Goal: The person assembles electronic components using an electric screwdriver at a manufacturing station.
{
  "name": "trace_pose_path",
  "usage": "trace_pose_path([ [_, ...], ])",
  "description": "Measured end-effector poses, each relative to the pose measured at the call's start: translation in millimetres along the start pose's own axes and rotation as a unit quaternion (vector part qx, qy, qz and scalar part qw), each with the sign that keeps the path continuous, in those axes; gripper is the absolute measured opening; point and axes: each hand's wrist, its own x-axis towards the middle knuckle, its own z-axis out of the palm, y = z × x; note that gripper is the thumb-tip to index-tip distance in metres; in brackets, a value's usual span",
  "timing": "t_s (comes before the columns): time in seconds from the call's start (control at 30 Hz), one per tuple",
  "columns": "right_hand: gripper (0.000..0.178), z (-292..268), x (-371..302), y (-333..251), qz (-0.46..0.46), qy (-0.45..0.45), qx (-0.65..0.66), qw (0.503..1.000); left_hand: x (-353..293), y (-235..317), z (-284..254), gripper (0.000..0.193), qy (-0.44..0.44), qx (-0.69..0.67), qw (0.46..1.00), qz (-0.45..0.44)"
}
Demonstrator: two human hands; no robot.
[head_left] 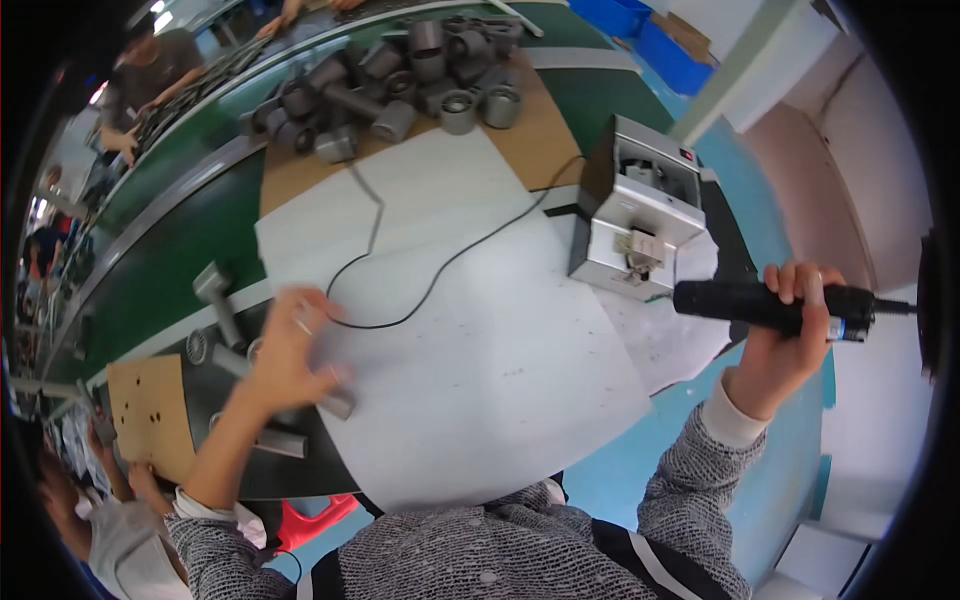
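Black cylindrical tool (730,303): I have it on the right side, near the close right corner of the silver machine, lying crosswise, with its cord leaving the right end. My right hand (785,340) is closed around its body, fingers wrapped over the top.

Nearest me are my grey knit sleeves (690,470) and, to the left, a red object (315,520) below the edge of the tabletop (315,470). Beside it on the near left, another person (130,540) sits by a brown board (150,415) with dark spots.

A little farther, several loose grey parts (282,442) lie on the left. My left hand (285,350) is above them, at the left edge of the white sheet (490,400); it is blurred, thumb and fingers spread apart, and I see nothing in its grip.

Beyond the sheet's right side stands the silver machine (640,215), with a thin black cable (440,272) curving left from it across the sheet.

Farther still, a heap of grey pipe fittings (400,85) covers brown cardboard (548,130), with a green surface (205,220) to its left. Far right are blue bins (672,60); far left, another worker (165,60).
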Motion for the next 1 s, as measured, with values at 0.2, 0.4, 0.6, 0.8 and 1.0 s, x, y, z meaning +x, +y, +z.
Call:
trace_pose_path([
  [0.2, 0.01, 14, 11, 25, -0.039, 0.047, -0.068, 0.996, 182, -162, 4, 0.049, 0.198, 0.073, 0.965, -0.156],
  [0.4, 0.013, 22, 12, 41, -0.017, 0.035, -0.101, 0.994, 250, -226, 28, 0.075, 0.057, 0.127, 0.945, -0.295],
  [0.6, 0.015, 17, 13, 42, -0.016, 0.032, -0.108, 0.994, 211, -213, 17, 0.073, 0.082, 0.008, 0.94, -0.332],
  [0.8, 0.015, 22, 13, 40, -0.018, 0.04, -0.102, 0.994, 149, -140, -37, 0.047, 0.269, -0.181, 0.87, -0.371],
  [1.0, 0.016, 25, 14, 49, -0.001, 0.027, -0.123, 0.992, 74, -32, -18, 0.025, 0.32, -0.32, 0.871, -0.188],
])
